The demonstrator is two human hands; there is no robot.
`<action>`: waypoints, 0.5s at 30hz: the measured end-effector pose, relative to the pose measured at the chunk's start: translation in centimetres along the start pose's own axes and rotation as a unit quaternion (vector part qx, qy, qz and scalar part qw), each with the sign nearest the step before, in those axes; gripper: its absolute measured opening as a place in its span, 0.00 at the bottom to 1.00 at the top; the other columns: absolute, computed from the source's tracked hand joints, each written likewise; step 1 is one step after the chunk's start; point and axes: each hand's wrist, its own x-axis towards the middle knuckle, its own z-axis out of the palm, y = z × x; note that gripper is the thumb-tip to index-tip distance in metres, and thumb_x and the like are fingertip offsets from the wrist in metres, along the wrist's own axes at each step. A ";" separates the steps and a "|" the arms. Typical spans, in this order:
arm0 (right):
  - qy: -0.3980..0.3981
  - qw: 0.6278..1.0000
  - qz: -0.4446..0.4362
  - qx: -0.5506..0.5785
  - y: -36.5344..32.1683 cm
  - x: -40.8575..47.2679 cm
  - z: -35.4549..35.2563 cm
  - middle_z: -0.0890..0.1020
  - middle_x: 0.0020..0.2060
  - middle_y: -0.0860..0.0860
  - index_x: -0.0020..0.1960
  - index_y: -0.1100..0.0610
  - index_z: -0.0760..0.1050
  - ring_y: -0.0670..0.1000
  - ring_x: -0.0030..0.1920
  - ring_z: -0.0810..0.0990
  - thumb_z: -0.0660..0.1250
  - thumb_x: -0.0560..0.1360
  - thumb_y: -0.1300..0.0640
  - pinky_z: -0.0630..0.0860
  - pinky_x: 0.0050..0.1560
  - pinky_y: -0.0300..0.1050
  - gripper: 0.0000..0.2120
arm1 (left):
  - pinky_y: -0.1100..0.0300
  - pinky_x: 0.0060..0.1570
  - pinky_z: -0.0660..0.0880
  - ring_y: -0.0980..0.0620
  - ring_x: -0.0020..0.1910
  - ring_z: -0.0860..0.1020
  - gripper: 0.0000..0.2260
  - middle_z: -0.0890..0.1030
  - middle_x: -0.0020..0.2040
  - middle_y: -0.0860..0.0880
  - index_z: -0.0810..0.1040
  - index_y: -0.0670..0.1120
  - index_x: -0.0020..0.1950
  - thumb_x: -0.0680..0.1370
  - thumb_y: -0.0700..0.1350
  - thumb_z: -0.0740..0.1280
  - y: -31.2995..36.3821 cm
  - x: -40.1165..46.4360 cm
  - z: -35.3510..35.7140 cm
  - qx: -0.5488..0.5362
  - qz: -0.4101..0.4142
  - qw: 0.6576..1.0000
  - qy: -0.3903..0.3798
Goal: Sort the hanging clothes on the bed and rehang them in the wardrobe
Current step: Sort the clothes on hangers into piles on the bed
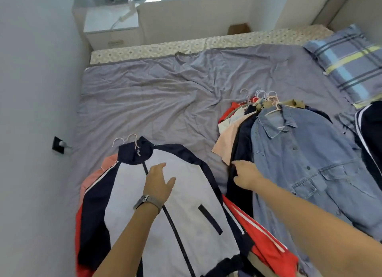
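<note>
Resting flat on the grey-and-navy jacket, your left hand has its fingers straight and released, thumb spread; a watch sits on that wrist. Your right hand curls its fingers into the edge of a dark garment in the right pile, just beside the denim shirt. Both piles lie on the bed, hangers pointing toward the far edge. A plaid pillow lies at the right.

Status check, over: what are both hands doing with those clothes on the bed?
Left hand open, flat on the grey-and-navy jacket. Right hand gripping the dark garment beside the denim shirt. All clothes still on the bed; nothing blocking.
</note>
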 end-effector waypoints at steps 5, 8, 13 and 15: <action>0.027 0.998 0.058 0.016 17.2 0.3 -2.9 0.69 0.70 0.56 0.74 0.57 0.60 0.58 0.69 0.68 0.64 0.75 0.54 0.65 0.68 0.50 0.30 | 0.58 0.65 0.67 0.50 0.66 0.69 0.28 0.69 0.68 0.47 0.61 0.44 0.73 0.76 0.46 0.68 8.7 0.3 7.8 0.018 0.025 0.998 -0.060; 0.038 0.996 0.072 0.021 27.3 0.7 -3.8 0.72 0.67 0.58 0.72 0.57 0.62 0.59 0.66 0.70 0.65 0.74 0.52 0.67 0.66 0.49 0.29 | 0.62 0.60 0.67 0.49 0.65 0.70 0.27 0.70 0.68 0.46 0.63 0.43 0.72 0.75 0.45 0.68 15.6 0.1 14.7 0.010 0.025 0.999 -0.040; 0.007 0.997 0.044 0.056 41.1 -0.2 -4.1 0.69 0.70 0.56 0.74 0.57 0.60 0.58 0.70 0.67 0.66 0.74 0.52 0.66 0.68 0.50 0.32 | 0.58 0.66 0.64 0.50 0.69 0.66 0.27 0.67 0.70 0.48 0.63 0.45 0.71 0.75 0.49 0.68 27.8 -0.1 27.4 0.034 0.033 0.997 -0.062; 0.004 0.997 0.049 0.062 46.1 -0.1 -5.3 0.69 0.70 0.56 0.74 0.57 0.59 0.58 0.70 0.66 0.66 0.74 0.52 0.66 0.68 0.50 0.32 | 0.57 0.69 0.63 0.50 0.71 0.64 0.29 0.64 0.72 0.49 0.61 0.46 0.73 0.76 0.52 0.67 31.4 0.6 30.3 0.069 0.039 0.994 -0.076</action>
